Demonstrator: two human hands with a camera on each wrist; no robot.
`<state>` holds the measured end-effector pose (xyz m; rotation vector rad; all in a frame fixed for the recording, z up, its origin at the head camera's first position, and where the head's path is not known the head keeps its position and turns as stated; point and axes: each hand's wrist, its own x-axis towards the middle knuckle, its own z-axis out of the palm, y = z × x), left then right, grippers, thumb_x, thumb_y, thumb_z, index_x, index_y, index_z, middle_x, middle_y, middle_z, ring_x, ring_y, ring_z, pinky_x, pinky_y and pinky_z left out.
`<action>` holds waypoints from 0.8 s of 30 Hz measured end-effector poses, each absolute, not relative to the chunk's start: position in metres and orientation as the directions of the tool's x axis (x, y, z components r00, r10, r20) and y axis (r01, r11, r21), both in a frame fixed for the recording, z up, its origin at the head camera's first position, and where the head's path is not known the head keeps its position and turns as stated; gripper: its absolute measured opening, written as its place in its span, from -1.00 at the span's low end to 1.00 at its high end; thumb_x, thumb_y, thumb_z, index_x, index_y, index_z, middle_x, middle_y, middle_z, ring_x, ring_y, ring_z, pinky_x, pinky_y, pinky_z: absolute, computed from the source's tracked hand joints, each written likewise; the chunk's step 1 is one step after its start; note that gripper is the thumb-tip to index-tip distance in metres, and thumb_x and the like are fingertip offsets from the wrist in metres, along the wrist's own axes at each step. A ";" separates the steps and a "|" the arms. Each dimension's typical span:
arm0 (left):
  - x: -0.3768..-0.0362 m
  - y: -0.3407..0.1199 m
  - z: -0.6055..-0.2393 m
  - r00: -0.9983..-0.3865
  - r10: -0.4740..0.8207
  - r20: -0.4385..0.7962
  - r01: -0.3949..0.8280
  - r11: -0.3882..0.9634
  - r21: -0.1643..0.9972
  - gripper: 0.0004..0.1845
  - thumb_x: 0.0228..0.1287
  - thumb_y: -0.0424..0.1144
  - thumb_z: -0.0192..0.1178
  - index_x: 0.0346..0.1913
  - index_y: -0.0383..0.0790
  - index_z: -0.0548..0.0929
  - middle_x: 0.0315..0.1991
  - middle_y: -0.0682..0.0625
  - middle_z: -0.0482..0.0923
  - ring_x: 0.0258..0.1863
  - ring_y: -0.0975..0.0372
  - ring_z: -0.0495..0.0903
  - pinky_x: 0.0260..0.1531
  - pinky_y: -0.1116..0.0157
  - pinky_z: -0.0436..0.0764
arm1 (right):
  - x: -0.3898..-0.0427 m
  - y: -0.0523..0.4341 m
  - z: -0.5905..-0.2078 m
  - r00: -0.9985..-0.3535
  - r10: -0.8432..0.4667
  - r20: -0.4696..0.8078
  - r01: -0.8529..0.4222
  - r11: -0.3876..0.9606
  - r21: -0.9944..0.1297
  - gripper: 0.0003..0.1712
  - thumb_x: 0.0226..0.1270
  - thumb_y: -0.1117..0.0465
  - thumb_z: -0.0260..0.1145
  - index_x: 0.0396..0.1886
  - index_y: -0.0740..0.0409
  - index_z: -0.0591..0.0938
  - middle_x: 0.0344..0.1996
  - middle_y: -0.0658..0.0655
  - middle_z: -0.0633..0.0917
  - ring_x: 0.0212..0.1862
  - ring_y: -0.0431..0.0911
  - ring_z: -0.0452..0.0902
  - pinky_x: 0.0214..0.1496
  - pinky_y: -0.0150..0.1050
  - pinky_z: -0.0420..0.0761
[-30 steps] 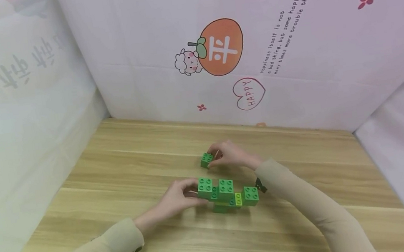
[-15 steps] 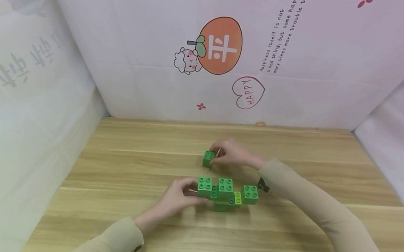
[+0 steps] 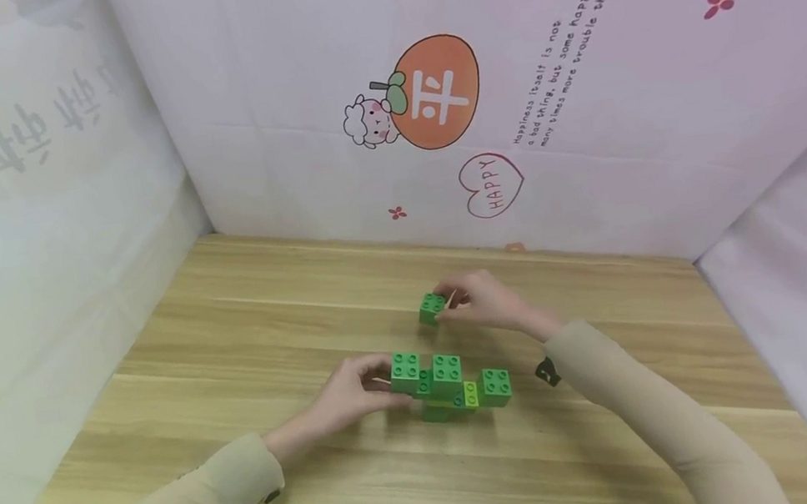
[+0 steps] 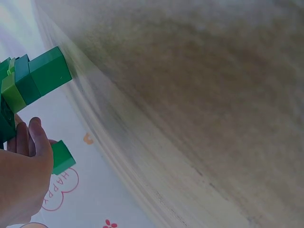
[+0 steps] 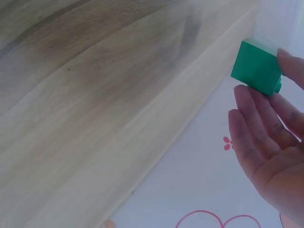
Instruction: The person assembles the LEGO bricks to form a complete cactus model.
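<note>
My left hand [image 3: 349,395] grips the left end of a built piece of toy building bricks [image 3: 446,371]. Most of its bricks are green, with a yellow-green brick [image 3: 471,395] near the right end. Beyond it, my right hand [image 3: 487,302] pinches a loose green brick [image 3: 430,310] with studs up. In the right wrist view the thumb and fingertips touch opposite sides of that green brick [image 5: 257,69]. The left wrist view shows the built piece [image 4: 47,71] above my left hand [image 4: 26,175], and the loose brick [image 4: 63,157] behind the fingers. Some left fingers are hidden behind the bricks.
Under both hands lies a wood-grain table [image 3: 372,491]. A white printed cloth [image 3: 303,172] stands along its back edge, with further cloth [image 3: 36,272] on the left and right sides.
My right hand has moved rightward and slightly away with the loose green brick, ending behind the middle of the built piece. My left hand and the built piece stay nearly where they were.
</note>
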<state>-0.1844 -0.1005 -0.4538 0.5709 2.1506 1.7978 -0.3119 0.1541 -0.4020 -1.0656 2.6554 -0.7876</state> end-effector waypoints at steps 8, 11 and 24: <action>-0.183 -0.102 -0.454 -0.882 0.470 0.022 0.111 0.162 0.981 -0.55 0.08 -0.36 0.44 0.08 -0.33 0.63 0.01 -0.23 0.69 -0.01 0.07 0.71 0.03 0.43 0.70 | -0.296 0.163 -0.388 -0.708 -0.702 0.084 -0.632 0.576 -0.518 -0.64 0.20 0.19 0.46 -0.02 0.16 0.67 -0.14 0.10 0.78 -0.16 -0.09 0.73 0.01 -0.17 0.77; -0.183 -0.101 -0.453 -0.883 0.469 0.019 0.109 0.165 0.980 -0.55 0.08 -0.35 0.44 0.07 -0.33 0.63 0.01 -0.23 0.69 -0.02 0.08 0.71 0.02 0.44 0.70 | -0.289 0.166 -0.381 -0.697 -0.709 0.111 -0.656 0.567 -0.499 -0.64 0.20 0.20 0.46 -0.01 0.16 0.67 -0.13 0.09 0.78 -0.16 -0.10 0.73 0.01 -0.21 0.77; -0.182 -0.100 -0.453 -0.888 0.460 0.008 0.101 0.177 0.979 -0.54 0.07 -0.33 0.45 0.07 -0.33 0.63 0.00 -0.23 0.69 -0.03 0.08 0.72 0.02 0.44 0.70 | -0.260 0.177 -0.353 -0.658 -0.723 0.212 -0.727 0.536 -0.428 -0.60 0.20 0.18 0.47 0.04 0.15 0.65 -0.12 0.04 0.77 -0.11 -0.09 0.72 0.00 -0.20 0.76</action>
